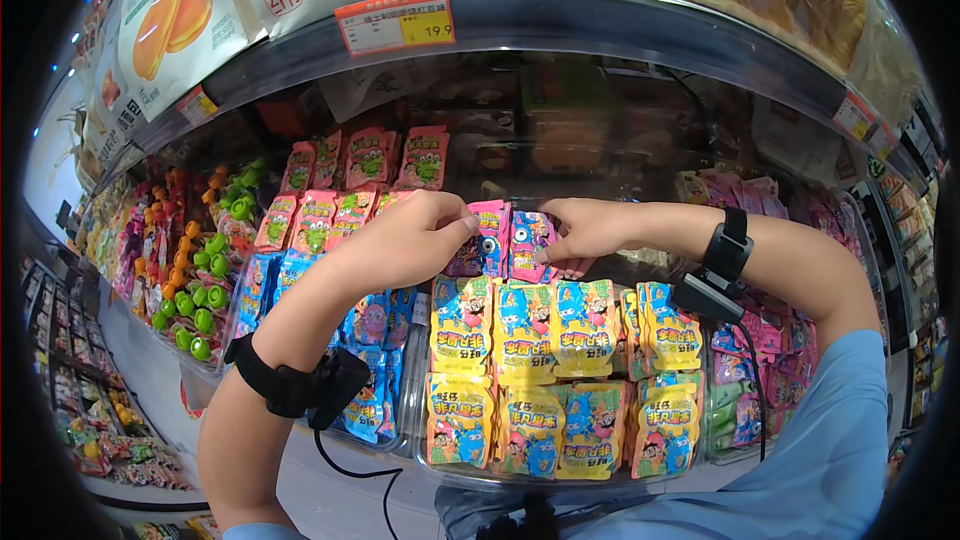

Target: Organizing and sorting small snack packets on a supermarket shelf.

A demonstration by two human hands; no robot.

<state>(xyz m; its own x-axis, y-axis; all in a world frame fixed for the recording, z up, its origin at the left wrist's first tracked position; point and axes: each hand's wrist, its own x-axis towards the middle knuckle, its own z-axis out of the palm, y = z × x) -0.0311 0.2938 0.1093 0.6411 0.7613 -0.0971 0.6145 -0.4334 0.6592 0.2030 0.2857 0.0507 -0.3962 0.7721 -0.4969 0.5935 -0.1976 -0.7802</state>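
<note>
Purple-pink jelly pouches (487,240) stand in a short row behind yellow pouches (523,330) in a clear plastic bin (442,471). My left hand (427,236) is at the left end of the purple row, thumb and index finger drawn together; its other fingers are hidden, and whether it grips a pouch does not show. My right hand (581,236) holds the rightmost purple pouch (531,246) at its right edge, the thumb in front and some fingers behind. Each wrist wears a black strap with a small device and cable.
Left of the yellow pouches stand blue pouches (369,319) and pink-red pouches (315,217). Further left hang green and orange toy-topped candies (201,292). Pink packets (780,345) fill a bin at right. A shelf edge (600,26) with price tags crosses above my hands, carrying bread bags.
</note>
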